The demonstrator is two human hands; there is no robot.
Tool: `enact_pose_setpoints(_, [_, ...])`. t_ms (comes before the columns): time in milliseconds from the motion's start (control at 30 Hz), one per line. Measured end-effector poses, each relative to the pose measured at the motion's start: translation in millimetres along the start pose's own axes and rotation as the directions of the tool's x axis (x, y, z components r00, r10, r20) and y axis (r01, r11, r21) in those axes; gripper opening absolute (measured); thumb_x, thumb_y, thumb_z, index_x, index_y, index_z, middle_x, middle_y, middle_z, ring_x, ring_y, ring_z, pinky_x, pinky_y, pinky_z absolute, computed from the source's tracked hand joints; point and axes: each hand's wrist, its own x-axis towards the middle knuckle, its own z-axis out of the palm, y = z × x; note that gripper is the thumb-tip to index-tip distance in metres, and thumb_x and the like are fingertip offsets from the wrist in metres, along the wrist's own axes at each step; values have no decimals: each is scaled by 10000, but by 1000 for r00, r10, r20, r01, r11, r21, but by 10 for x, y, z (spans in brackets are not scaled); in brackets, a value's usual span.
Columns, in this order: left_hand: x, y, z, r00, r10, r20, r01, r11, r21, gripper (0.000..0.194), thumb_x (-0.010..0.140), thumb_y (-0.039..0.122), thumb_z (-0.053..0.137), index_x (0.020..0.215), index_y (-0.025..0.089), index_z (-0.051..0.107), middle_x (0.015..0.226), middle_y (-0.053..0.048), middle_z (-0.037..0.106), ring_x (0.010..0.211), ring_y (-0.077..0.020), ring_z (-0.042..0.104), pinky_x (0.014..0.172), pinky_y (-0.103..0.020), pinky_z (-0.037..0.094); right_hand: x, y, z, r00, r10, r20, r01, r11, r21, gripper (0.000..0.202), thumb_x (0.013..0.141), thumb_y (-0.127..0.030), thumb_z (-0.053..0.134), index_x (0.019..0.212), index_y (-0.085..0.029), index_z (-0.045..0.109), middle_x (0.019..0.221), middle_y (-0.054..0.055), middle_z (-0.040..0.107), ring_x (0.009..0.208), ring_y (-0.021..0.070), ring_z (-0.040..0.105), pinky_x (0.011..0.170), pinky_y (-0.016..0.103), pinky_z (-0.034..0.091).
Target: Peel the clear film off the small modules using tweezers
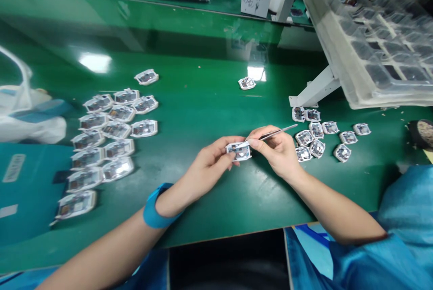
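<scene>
Above the desk's near edge: both hands meet over the green desk (209,100).
Left hand (206,168): fingers pinch a small module (238,151) by its left end, just above the desk.
Module: small, white-rimmed, squarish, with a dark centre and metallic glints.
Right hand (277,150): fingers closed on slim metal tweezers (270,134), tips touching the module.
Left group (104,141): many similar modules in rows.
Right group (321,136): smaller cluster near the right hand.
Wrist: blue band (154,206).

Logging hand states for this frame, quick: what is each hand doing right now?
Left hand: closed on a small white module, pinched at its edge.
Right hand: closed on metal tweezers, tip at the module.
</scene>
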Motion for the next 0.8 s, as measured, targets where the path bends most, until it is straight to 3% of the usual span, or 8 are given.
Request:
enact_pose_setpoints(300, [12,-25,-45,1000,-9,18,8,998,55,340,902,314,556,1181,130,621,743,-24,660,635,-138,542,610,-276,449,0,12,-12,999,-8,37,8,1000,-4,228,762,-409,801,778,-214,683,779,5,716,704,150,665,674,311,559])
enact_pose_setpoints(433, [29,-29,-10,999,-43,10,43,999,-1,320,914,343,549,1145,138,632,726,-16,653,628,-135,538,605,-274,440,-6,46,-8,999,-11,35,11,1000,-12,227,769,-409,794,791,-213,681,770,2,710,679,147,660,662,307,555])
enact_pose_setpoints(567, [64,-48,-7,999,-51,3,51,996,-74,340,902,397,555,1128,153,628,779,-19,640,668,-142,547,622,-280,441,-36,64,-16,992,-126,-13,123,982,-142,125,809,-325,761,829,-223,693,823,15,723,774,170,680,734,333,552])
enact_pose_setpoints(633, [91,-50,-47,1000,-22,-21,23,999,34,404,823,417,663,1135,169,596,834,-13,635,700,-152,557,641,-286,450,-60,62,-26,974,-225,-15,215,948,-236,70,834,-278,737,857,-229,694,866,27,732,847,188,683,806,365,542])
enact_pose_setpoints(700, [119,-49,-126,997,28,-71,-8,964,266,447,755,395,734,1112,189,562,842,1,623,709,-165,562,655,-298,455,-82,63,-35,955,-296,5,284,913,-292,52,849,-250,725,882,-231,689,885,33,733,869,196,679,835,387,530])
enact_pose_setpoints(800, [139,-71,-321,974,170,-146,-30,744,668,249,809,306,648,1011,196,555,868,-26,622,791,-214,583,744,-355,470,-108,74,-32,938,-344,42,339,885,-319,59,856,-219,720,902,-232,685,883,36,728,874,198,671,839,394,520])
